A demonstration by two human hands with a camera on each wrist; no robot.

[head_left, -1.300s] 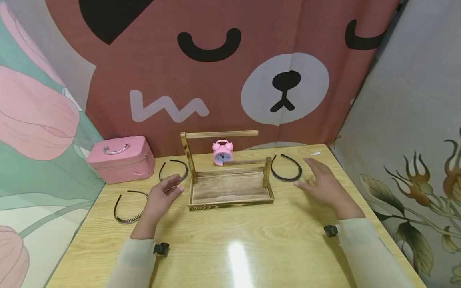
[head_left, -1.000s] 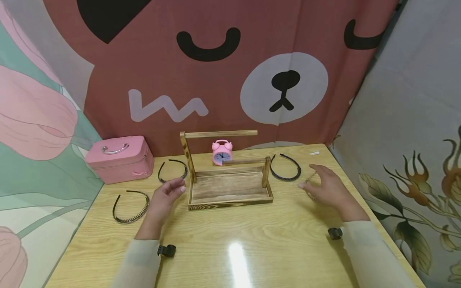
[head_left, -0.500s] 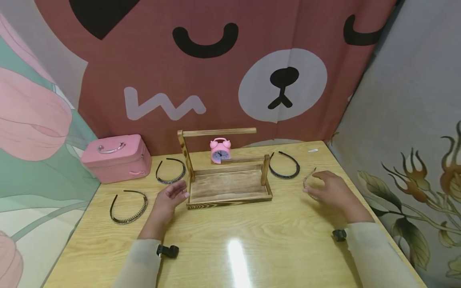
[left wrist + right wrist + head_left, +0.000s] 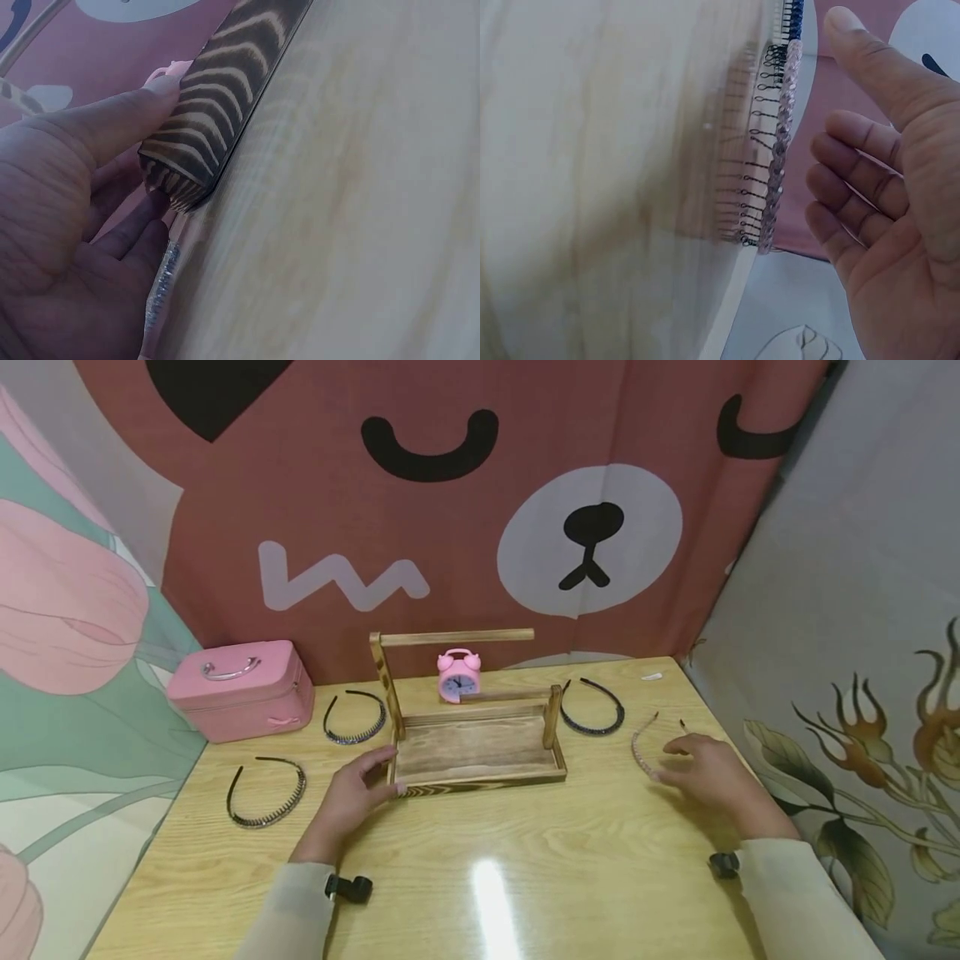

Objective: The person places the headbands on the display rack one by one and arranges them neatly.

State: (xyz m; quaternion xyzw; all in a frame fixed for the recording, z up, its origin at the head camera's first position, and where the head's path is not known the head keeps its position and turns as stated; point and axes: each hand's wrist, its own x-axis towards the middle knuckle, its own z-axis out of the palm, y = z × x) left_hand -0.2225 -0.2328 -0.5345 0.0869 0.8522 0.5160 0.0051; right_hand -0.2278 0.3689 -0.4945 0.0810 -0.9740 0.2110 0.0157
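A wooden caddy (image 4: pixel 472 752) with a low tray, upright posts and raised bars stands at mid-table. My left hand (image 4: pixel 360 789) grips its front left corner, thumb on the front wall and fingers at the left end. In the left wrist view that thumb lies against the striped wood (image 4: pixel 217 97) of the front wall. At the right lies a pale pink beaded headband (image 4: pixel 640 756). My right hand (image 4: pixel 705 772) is beside it with fingers loosely bent and nothing held. The right wrist view shows the headband (image 4: pixel 776 157) apart from the fingers.
A dark blue headband (image 4: pixel 597 730) lies right of the caddy. Two more, a blue-grey headband (image 4: pixel 352 739) and a toothed dark headband (image 4: pixel 268 821), lie to the left. A pink alarm clock (image 4: pixel 458 681) and a pink case (image 4: pixel 243 689) stand behind. A small white piece (image 4: pixel 652 677) lies at the back right.
My right hand held the pink headband, set it down at the right, then let go and drew back rightwards. My left hand moved right onto the caddy's corner.
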